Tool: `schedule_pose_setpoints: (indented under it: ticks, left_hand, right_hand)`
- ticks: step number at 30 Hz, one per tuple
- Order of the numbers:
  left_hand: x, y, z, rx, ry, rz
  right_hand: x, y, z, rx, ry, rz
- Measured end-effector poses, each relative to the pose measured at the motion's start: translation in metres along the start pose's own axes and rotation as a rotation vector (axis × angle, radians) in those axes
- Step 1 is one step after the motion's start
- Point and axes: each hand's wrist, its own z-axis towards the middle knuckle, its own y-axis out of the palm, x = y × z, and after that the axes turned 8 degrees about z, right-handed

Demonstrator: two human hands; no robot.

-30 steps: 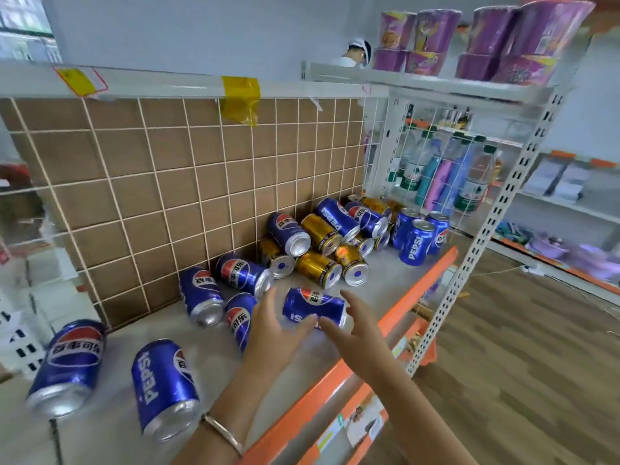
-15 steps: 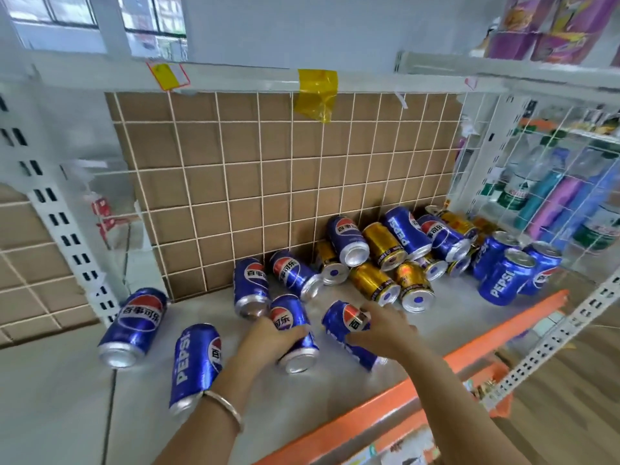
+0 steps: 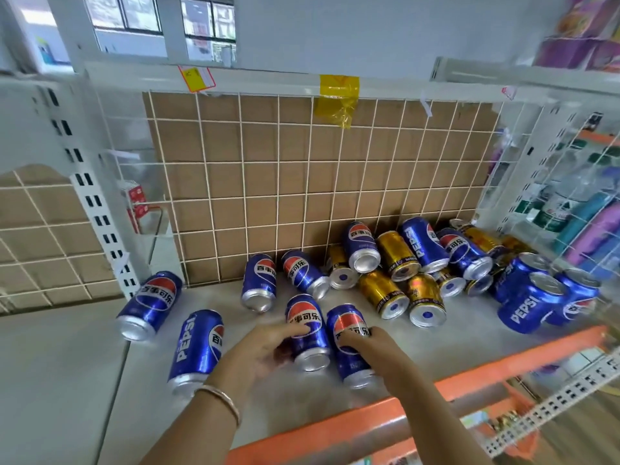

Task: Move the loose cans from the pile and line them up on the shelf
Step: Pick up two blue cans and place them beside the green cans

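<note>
Sideways lie blue, silver-ended cans (image 3: 310, 347); left hand (image 3: 261, 350) grips one, right hand (image 3: 379, 350) another.

Lower centre: left hand (image 3: 260, 350) gripped left can (image 3: 307, 333), right hand (image 3: 377, 352) gripped right can (image 3: 347, 345), both blue, lying side by side on shelf (image 3: 285, 399). Pile (image 3: 399, 255) sat centre right against grid (image 3: 278, 179).

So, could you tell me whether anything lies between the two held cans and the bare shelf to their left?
Yes: one blue can lies just left of the left hand, and a second can lies farther left, beside the white post.
</note>
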Motion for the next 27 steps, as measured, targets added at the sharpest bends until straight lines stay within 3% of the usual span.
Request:
schedule_pose_setpoints:
  ticks: [5,12,16,21,27]
  left_hand:
    - [0.0,0.01,0.004,0.113,0.006,0.022]
    - [0.001,0.012,-0.003,0.02,0.019,0.127]
    - [-0.013,0.012,-0.016,-0.054,0.028,-0.144]
    - [-0.024,0.012,-0.038,-0.029,0.073,-0.455]
    - [-0.024,0.006,-0.09,-0.034,0.253,-0.579]
  right_hand:
    - [0.007,0.0,-0.004,-0.033,-0.01,0.113]
    - [0.004,-0.017,-0.011,-0.155,0.0,0.248]
    - [0.008,-0.025,-0.022,-0.25,-0.013,0.393]
    - [0.003,-0.026,-0.04,-0.456,-0.115,0.563]
    - [-0.015,-0.011,-0.049,-0.522,-0.156,0.529]
